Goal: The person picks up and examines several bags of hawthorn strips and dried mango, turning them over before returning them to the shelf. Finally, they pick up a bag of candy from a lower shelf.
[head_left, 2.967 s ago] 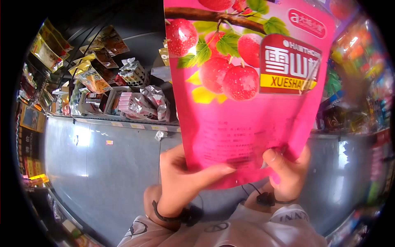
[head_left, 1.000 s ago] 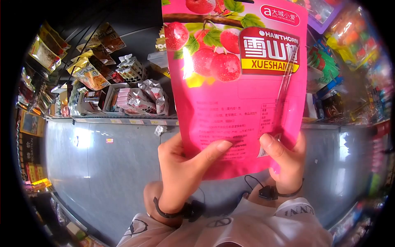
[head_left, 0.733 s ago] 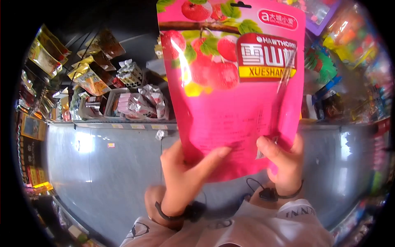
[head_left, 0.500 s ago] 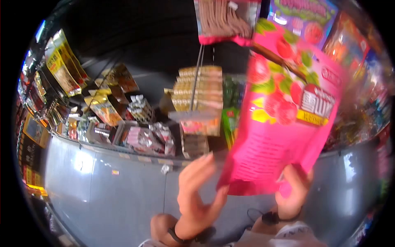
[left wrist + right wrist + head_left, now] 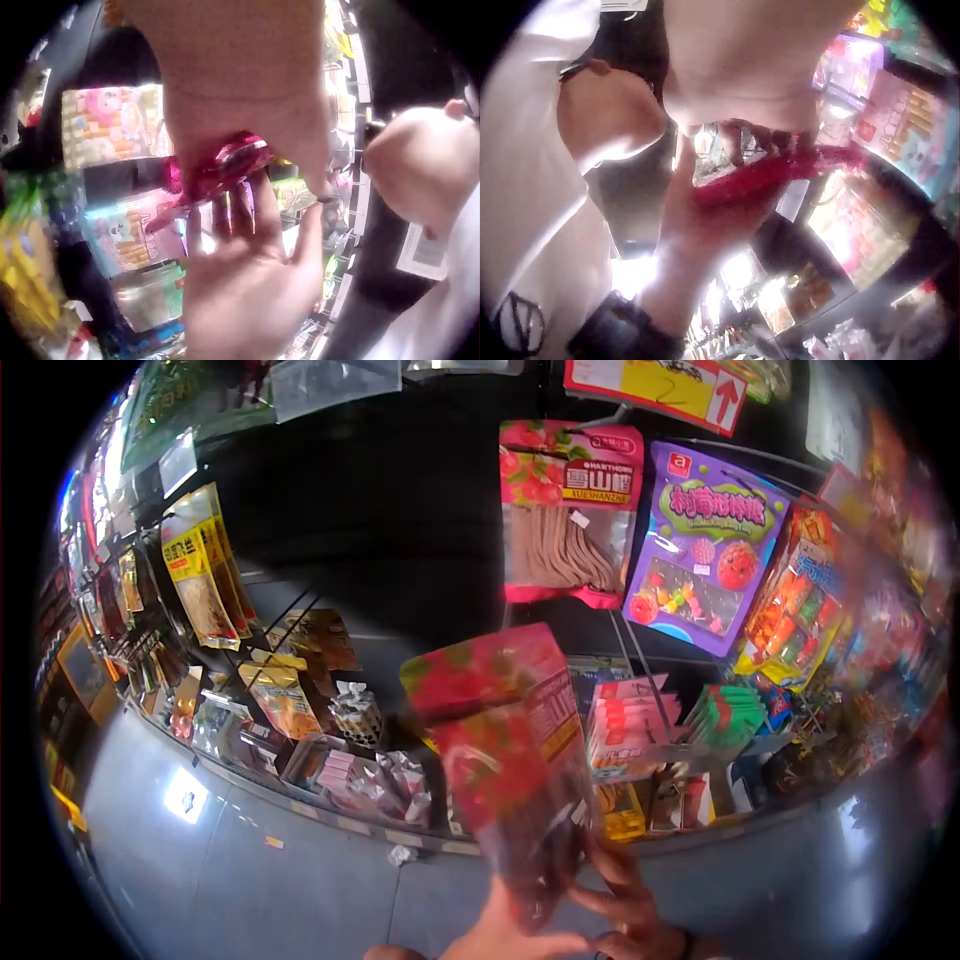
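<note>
A pink hawthorn snack bag (image 5: 490, 735), blurred, stands tilted in front of the shelves with its printed top uppermost. My left hand (image 5: 503, 915) grips its lower end; the right wrist view shows that hand (image 5: 709, 232) with the pink bag (image 5: 780, 171) edge-on between thumb and fingers. At the bag's right side, my right hand (image 5: 632, 910) has its fingers spread, tips close to the bag. From the left wrist, the right hand (image 5: 247, 307) appears with fairly straight fingers reaching to the shiny bag (image 5: 236, 161). A matching hawthorn bag (image 5: 570, 515) hangs from a hook above.
A purple candy bag (image 5: 705, 550) hangs beside the matching one, under a red and yellow price sign (image 5: 655, 390). Metal hooks stick out of the dark rack. Pink packets (image 5: 630, 725) and green packets (image 5: 730, 718) stand lower down. Grey floor (image 5: 300, 900) lies in front of the shelf edge.
The bag has turned from its printed back and moved lower and left in the view. My right hand has loosened, and my left now grips the lower end. The head view has risen toward the rack.
</note>
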The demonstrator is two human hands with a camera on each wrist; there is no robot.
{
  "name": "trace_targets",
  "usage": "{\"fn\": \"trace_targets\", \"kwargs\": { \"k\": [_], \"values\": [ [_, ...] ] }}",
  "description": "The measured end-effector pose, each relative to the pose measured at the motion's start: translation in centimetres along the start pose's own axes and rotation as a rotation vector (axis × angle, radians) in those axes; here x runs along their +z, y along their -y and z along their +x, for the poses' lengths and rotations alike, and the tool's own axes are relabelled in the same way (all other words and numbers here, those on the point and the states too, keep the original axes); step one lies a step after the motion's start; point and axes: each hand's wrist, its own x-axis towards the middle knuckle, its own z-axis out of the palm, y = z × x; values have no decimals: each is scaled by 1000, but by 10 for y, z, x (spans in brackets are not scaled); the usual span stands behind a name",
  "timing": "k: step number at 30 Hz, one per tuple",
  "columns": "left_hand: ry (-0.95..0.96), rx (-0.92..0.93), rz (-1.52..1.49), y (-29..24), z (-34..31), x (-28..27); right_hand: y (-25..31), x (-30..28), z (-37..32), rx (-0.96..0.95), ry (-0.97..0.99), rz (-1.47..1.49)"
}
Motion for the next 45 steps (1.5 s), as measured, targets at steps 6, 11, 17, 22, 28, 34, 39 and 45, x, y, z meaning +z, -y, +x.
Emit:
{"fn": "trace_targets", "kwargs": {
  "k": [6,11,17,22,28,34,39,45],
  "values": [
    [-281,-354,-104,-16,-7,-14,12,0,2,313,-467,-24],
    [-258,-275,75,-24,-13,-29,5,-3,-5,457,-593,568],
    [-169,-286,233,-14,2,-42,-1,1,-1,639,-678,595],
    [-282,-109,130,-8,14,-33,-6,6,-8,632,-643,498],
    [-312,-164,206,-4,16,-39,-15,10,-21,670,-564,382],
    [-177,-51,325,-12,27,-39,3,3,18,522,-622,481],
    [-313,-21,477,5,13,-51,-7,-23,33,521,-531,334],
    [-370,177,347,-22,34,-53,-1,-66,108,406,-674,356]
  ]
}}
